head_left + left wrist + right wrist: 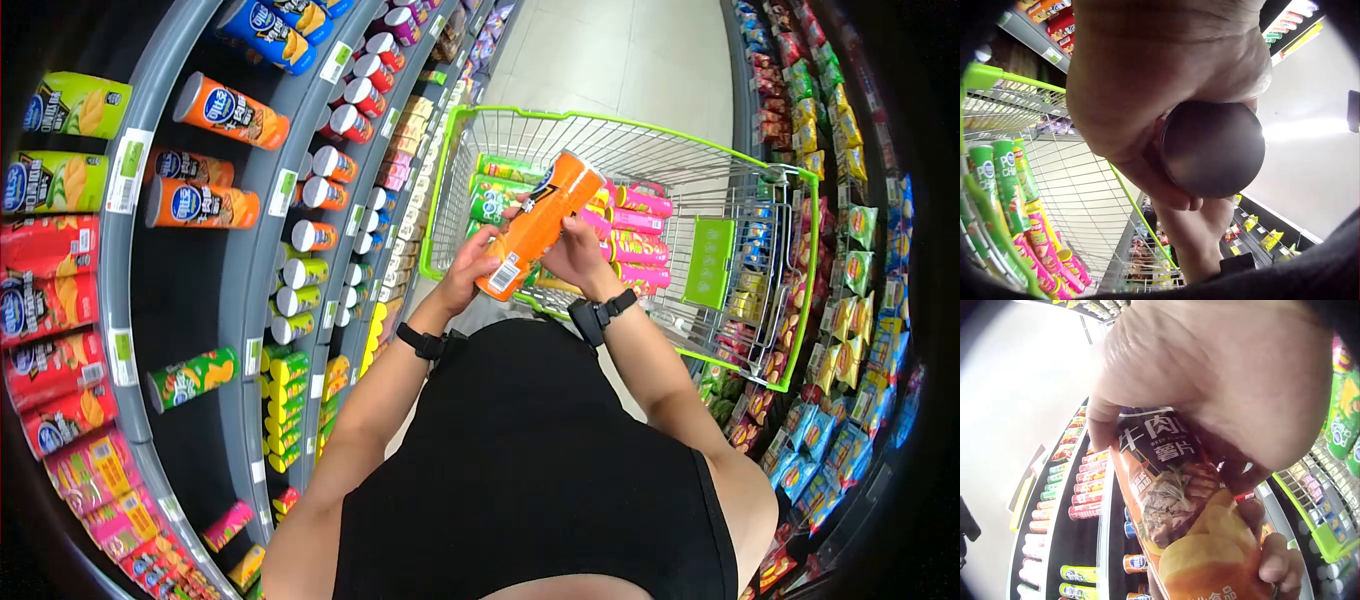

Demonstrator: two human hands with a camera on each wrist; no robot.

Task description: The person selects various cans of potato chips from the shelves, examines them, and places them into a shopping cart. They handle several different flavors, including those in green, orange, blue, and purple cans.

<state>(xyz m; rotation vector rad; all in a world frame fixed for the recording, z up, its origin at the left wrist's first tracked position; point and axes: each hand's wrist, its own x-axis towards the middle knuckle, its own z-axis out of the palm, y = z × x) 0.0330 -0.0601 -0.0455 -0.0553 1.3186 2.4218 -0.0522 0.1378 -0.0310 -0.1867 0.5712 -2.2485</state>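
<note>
Both hands hold an orange potato chip can point(540, 225) tilted above a shopping cart point(640, 130). My left hand point(470, 272) grips its lower end, close to the white barcode label. Higher up, my right hand point(578, 256) has its fingers around the other part. The left wrist view shows the can's dark round end point(1213, 150) beside the left palm. In the right wrist view the can's front point(1188, 519) carries pictures of meat and chips, with left fingertips point(1275, 565) along its edge. Green cans point(1010, 181) and pink cans point(640, 245) lie in the cart.
Shelves of chip cans point(225, 110) in many colours line the left side, near the left arm. Racks of bagged snacks point(845, 300) run along the right. A pale tiled floor point(610, 55) stretches ahead beyond the cart.
</note>
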